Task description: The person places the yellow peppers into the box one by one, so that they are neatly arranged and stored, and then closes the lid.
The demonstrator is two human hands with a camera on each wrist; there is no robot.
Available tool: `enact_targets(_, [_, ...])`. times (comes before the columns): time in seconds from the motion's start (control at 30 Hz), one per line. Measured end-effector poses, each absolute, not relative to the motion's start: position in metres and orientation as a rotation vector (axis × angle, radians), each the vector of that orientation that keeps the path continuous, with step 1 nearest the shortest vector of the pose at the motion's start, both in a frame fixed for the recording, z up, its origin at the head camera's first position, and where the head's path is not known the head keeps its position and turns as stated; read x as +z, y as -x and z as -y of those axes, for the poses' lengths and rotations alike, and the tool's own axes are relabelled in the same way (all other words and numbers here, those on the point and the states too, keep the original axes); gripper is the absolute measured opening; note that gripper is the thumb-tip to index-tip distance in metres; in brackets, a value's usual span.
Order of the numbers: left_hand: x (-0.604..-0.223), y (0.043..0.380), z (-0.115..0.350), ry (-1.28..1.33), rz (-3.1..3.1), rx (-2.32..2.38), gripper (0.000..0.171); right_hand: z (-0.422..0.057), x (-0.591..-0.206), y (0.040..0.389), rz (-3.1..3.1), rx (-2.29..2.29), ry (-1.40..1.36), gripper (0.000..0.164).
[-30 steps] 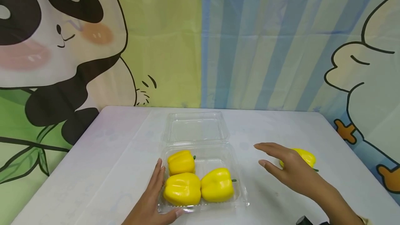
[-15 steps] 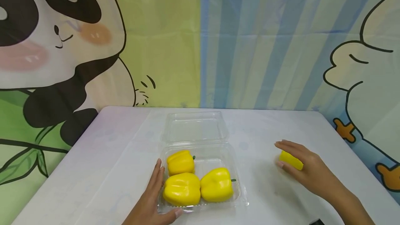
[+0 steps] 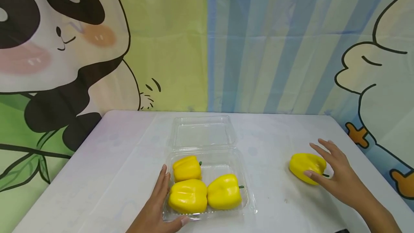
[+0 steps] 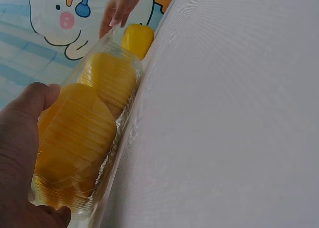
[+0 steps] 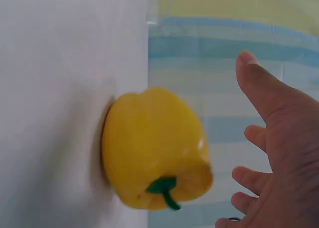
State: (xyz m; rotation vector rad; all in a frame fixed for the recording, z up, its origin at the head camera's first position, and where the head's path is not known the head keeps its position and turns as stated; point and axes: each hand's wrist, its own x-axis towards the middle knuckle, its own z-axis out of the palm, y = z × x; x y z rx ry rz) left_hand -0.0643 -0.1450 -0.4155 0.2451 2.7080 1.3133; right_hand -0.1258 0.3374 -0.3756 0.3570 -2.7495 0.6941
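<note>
A clear plastic clamshell box [image 3: 223, 159] lies with its lid laid back on the white table. Inside are three yellow bell peppers: one at the back left [image 3: 187, 169], one at the front left [image 3: 188, 196] and one at the front right [image 3: 224, 191]. My left hand [image 3: 153, 204] rests against the box's front left corner, fingers along its side and thumb at the front rim. Off to the right lies a fourth, loose yellow bell pepper [image 3: 300, 166], its green stem toward my right hand [image 3: 341, 177]. That hand hovers beside it with fingers spread; the right wrist view shows a gap between them.
The white table [image 3: 103, 175] extends to both sides of the box. Behind it hangs a printed curtain [image 3: 275, 46] with a panda and stripes. A small dark object [image 3: 342, 231] shows at the bottom edge near the right forearm.
My right hand has moved rightward, passing over the loose bell pepper to its right side, and its fingers have spread. The left hand, the box and the peppers have stayed in place.
</note>
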Motion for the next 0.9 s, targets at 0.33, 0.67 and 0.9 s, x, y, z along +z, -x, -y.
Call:
enact_targets(0.33, [-0.416, 0.064, 0.145, -0.242, -2.691, 1.314, 0.119, -0.354, -0.393, 0.132, 2.954, 0.808, -0.205, 0.092])
enact_targets(0.67, [-0.417, 0.064, 0.146, -0.253, -2.704, 1.314, 0.120, -0.354, -0.399, 0.133, 2.940, 0.797, -0.213, 0.076])
enact_targets(0.9, [-0.416, 0.063, 0.147, -0.251, -2.694, 1.310, 0.121, -0.350, -0.399, 0.132, 2.945, 0.804, -0.184, 0.077])
